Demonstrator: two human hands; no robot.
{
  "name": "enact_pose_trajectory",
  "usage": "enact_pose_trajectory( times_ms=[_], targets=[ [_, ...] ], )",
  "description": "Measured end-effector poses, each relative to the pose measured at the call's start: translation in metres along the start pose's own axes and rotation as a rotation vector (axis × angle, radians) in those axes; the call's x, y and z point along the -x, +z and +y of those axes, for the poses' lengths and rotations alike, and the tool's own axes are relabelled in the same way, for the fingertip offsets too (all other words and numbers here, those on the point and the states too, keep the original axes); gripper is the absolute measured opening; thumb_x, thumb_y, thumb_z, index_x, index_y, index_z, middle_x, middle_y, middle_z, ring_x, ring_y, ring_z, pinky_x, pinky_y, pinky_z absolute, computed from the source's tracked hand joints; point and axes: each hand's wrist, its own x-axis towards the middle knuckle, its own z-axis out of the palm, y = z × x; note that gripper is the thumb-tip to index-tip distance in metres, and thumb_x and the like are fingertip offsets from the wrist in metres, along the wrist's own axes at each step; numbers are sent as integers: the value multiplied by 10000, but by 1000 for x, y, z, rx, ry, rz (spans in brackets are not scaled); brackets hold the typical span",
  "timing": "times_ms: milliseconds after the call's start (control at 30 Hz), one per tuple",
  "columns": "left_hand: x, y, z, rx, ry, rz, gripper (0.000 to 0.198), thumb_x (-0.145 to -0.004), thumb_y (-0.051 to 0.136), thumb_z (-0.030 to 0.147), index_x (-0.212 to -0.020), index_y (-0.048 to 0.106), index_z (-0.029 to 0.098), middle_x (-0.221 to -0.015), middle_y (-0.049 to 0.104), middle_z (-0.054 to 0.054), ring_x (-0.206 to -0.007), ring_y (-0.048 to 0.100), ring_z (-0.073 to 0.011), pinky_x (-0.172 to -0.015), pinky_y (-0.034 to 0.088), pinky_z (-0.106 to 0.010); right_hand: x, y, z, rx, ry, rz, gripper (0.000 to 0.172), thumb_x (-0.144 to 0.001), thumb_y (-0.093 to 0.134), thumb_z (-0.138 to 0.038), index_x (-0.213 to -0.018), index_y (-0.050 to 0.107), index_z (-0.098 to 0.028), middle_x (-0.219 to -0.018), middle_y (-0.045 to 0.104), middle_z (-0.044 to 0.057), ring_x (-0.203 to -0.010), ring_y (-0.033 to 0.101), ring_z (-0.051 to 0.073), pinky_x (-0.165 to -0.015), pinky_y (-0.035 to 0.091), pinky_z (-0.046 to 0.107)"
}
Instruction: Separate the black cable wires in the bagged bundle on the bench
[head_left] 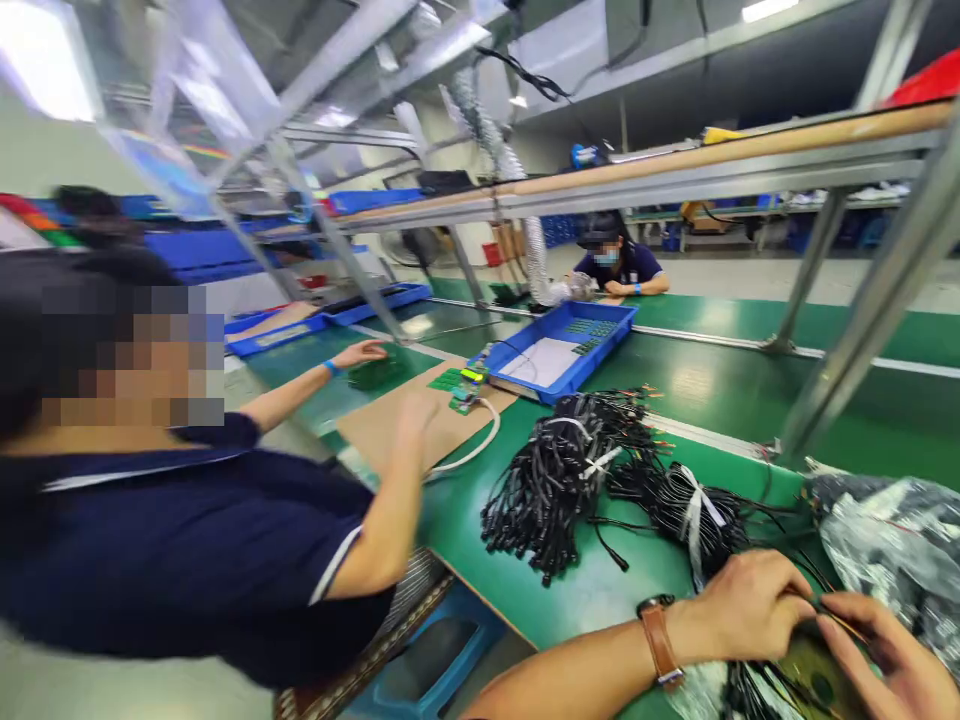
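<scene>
Orange wire [847, 627] held at the fingertips

Between the thumb and forefinger of the right hand [900, 660], the wire is lightly pinched. The fingers of the left hand [750, 608] are curled, thumb and forefinger drawn together beside it; whether it is gripped there cannot be told. Just below the fingertips, a round olive piece [817, 678] is seen, partly covered. Near the left hand, a cable bundle [701, 510] is bound with a white tie [694, 525].
</scene>
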Motion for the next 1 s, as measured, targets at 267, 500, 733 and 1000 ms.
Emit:
enact_pose_trajectory(
  times_ms=[267, 500, 733, 1000],
  targets=[
    [2, -6, 2, 150, -1, 100, 139, -889, 527, 123, -810, 630, 170, -801, 667, -35, -787, 609, -166, -762, 484, -275, -9, -7, -38, -73, -4, -79, 169, -966, 596, -368, -937, 654, -212, -906, 726, 83, -842, 708, 213, -735, 599, 289],
    [5, -1, -3, 164, -10, 88, 169, -893, 492, 120, -795, 621, 170, -773, 647, -25, -728, 580, -151, -695, 445, -264, -7, -5, -43, -86, -57, -120, 103, -986, 568, -292, -946, 621, -213, -870, 703, 61, -780, 669, 191, -711, 554, 287],
    [6, 0, -7, 169, -15, 74, 175, -882, 496, 110, -770, 615, 173, -752, 642, -17, -713, 583, -148, -684, 430, -256, -7, 2, -46, -102, -60, -153, 99, -1003, 542, -273, -973, 621, -220, -877, 700, 54, -787, 664, 187, -728, 544, 289],
    [4, -6, -2, 170, -44, 53, 155, -938, 497, 148, -836, 612, 173, -787, 649, -20, -728, 589, -150, -696, 437, -254, -9, 3, -44, -94, -7, -143, 124, -1000, 541, -304, -991, 625, -214, -889, 704, 58, -796, 666, 189, -724, 548, 293]
  ],
)
